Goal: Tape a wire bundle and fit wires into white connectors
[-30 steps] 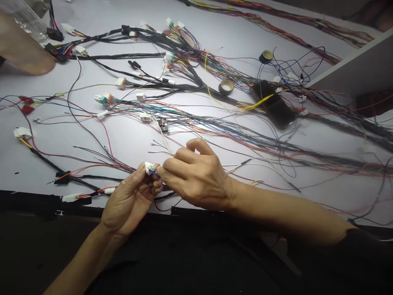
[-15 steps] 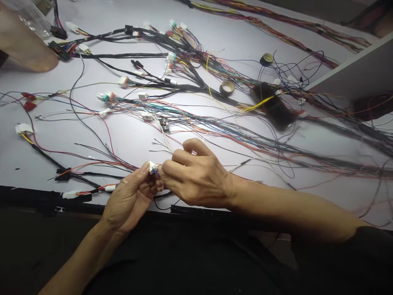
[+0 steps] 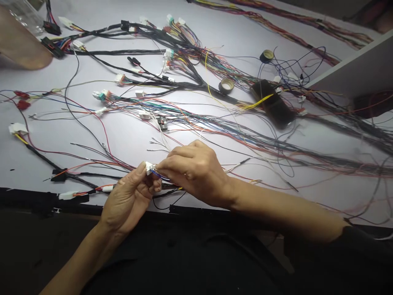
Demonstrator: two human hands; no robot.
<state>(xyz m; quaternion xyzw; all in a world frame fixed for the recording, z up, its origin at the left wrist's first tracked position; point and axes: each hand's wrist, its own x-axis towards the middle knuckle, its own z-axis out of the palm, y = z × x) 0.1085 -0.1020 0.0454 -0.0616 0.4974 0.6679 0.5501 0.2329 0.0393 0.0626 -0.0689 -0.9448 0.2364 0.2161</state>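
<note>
Gripping a white connector point(image 3: 149, 167) holding blue wires point(image 3: 157, 175), left hand point(image 3: 127, 198) faces right hand point(image 3: 199, 172), which pinches a thin wire point(image 3: 155, 168)

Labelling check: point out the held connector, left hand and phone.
Held connector point(image 3: 149, 167): head view, white body.
Left hand point(image 3: 127, 198): head view, middle of the hand.
Phone point(image 3: 276, 110): head view, dark upper face.

The small plug point(image 3: 149, 167) just left of centre looks like white plastic, fairly matt. Wires point(image 3: 199, 121) across the middle have smooth plastic coats — the thick cable point(image 3: 190, 87) above them, dull black wrapping. The phone point(image 3: 278, 111) at right is glossy; the bag point(image 3: 29, 19), upper left, shiny clear plastic; the counter point(image 3: 107, 12) smooth; the clothing point(image 3: 184, 254) below, matt cloth.
</note>
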